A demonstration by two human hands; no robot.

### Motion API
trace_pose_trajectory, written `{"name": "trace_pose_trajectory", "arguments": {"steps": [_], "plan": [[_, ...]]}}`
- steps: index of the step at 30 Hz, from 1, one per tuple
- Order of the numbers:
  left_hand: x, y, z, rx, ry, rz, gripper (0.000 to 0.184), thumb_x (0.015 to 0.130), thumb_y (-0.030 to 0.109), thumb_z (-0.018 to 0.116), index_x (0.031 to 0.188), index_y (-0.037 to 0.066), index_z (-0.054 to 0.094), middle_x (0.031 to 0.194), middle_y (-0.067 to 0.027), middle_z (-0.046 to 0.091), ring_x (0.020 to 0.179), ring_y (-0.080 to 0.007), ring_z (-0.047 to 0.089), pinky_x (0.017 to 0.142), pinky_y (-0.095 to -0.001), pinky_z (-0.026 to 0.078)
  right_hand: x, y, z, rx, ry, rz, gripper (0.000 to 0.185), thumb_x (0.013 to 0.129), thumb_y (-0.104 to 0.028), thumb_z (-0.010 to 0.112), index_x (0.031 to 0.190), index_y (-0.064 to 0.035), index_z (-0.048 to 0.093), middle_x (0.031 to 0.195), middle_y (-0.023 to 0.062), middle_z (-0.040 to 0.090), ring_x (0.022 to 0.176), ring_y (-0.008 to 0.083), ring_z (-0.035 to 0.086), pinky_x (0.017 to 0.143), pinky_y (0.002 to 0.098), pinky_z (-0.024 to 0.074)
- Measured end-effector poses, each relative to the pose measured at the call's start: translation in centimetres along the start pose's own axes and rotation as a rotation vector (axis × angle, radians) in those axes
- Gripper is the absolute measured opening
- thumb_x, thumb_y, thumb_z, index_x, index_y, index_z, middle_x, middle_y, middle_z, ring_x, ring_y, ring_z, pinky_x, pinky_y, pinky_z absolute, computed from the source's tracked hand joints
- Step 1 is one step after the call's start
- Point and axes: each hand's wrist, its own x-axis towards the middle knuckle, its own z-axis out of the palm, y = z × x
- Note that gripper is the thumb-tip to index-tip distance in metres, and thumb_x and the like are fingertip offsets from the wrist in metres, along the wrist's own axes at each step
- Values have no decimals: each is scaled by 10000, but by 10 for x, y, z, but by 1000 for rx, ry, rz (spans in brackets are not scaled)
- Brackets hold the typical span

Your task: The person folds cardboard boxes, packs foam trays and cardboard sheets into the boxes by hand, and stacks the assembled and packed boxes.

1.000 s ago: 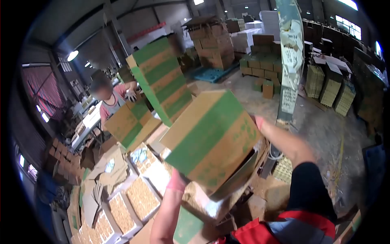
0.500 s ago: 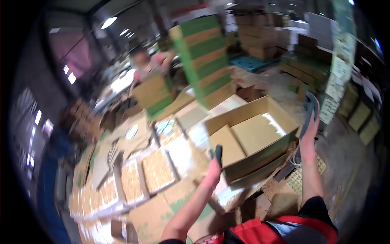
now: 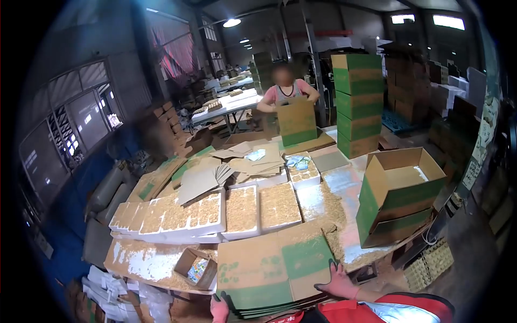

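A stack of flattened green-and-brown cartons (image 3: 258,269) lies at the table's near edge, directly in front of me. At its lower left corner is my left hand (image 3: 219,309), in a pink glove with dark fingertips; the fingers look stretched and apart, and the frame's bottom cuts off part of the hand. My right hand (image 3: 340,282), gloved alike, rests at the stack's right edge with thumb and fingers spread. An open-topped carton (image 3: 396,188) stands upright on the right side of the table. Neither hand touches it.
White trays (image 3: 242,210) of sawdust-like filling line the left and middle, with grey cardboard sheets (image 3: 203,181) on top. A small box (image 3: 195,267) holds printed packets. Across the table a person (image 3: 291,94) handles a carton (image 3: 296,123) beside stacked cartons (image 3: 356,105).
My hands have left the sides of the open-topped carton and come down and left to the flattened cartons. The view has turned, and the open-topped carton now stands upright.
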Motion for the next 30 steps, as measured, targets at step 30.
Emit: {"name": "trace_pose_trajectory", "arguments": {"steps": [30], "plan": [[-142, 331, -126, 453, -87, 1544, 400, 737, 63, 676, 1116, 40, 550, 1018, -149, 557, 944, -348, 554, 821, -439, 459, 160, -270, -231, -544, -94, -1192, 973, 744, -304, 768, 1478, -39, 187, 1482, 240, 288, 1371, 365, 311, 1078, 485, 323]]}}
